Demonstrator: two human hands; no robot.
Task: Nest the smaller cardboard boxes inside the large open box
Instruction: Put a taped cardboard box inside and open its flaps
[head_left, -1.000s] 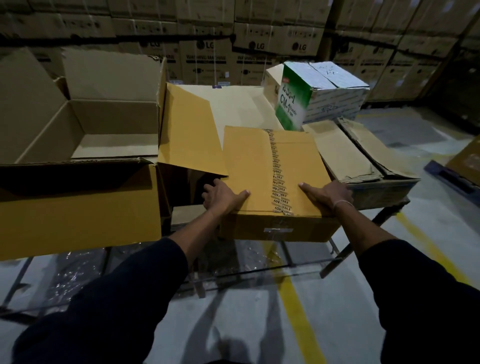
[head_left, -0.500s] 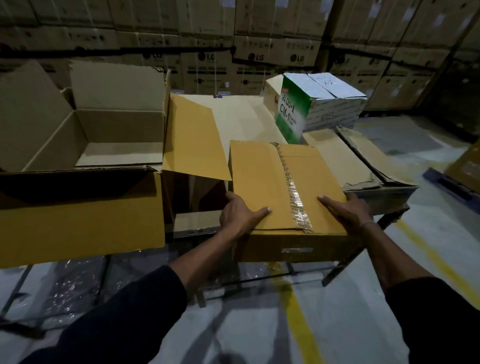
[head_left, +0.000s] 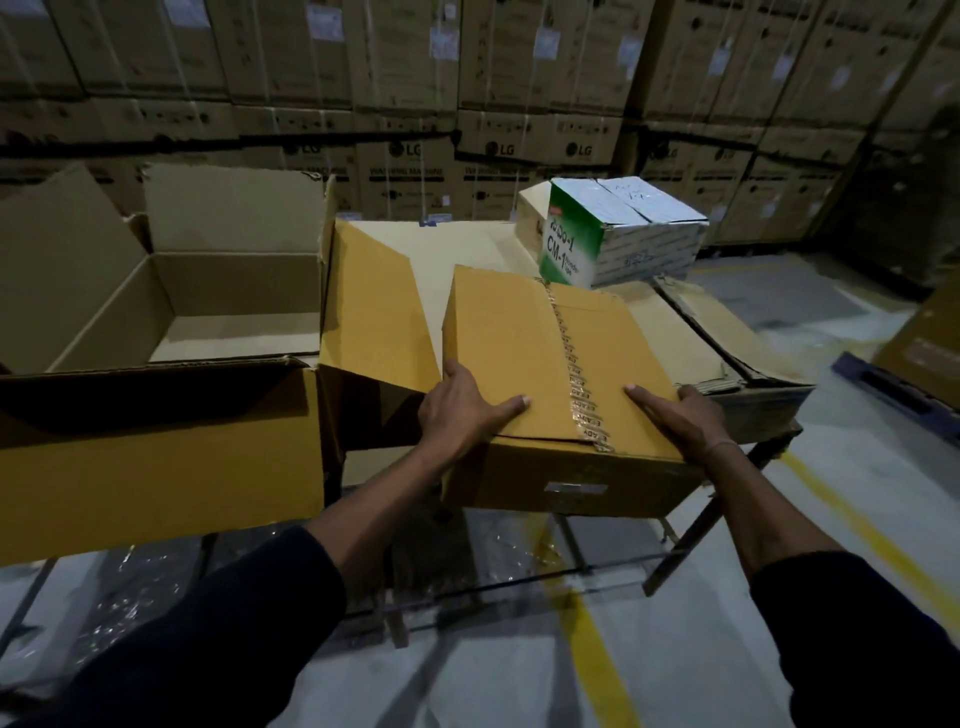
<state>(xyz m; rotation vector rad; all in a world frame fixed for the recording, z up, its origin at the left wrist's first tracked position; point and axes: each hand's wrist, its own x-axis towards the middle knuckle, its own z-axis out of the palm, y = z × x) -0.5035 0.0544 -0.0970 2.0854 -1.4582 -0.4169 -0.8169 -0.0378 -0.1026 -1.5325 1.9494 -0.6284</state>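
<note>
Taped-shut yellow-brown rectangular cardboard box (head_left: 550, 374), slightly tilted, at 3 o'clock of large open brown cardboard box (head_left: 156, 457), flaps raised.

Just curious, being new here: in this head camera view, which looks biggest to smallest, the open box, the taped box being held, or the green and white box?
1. Large open box.
2. Taped box, nearer the camera.
3. Green and white box, farther back, so truly unsure.

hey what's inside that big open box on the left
The large open box shows only bare cardboard walls and a pale floor; no smaller box in it. Its near wall hides the front strip of the floor.
</note>
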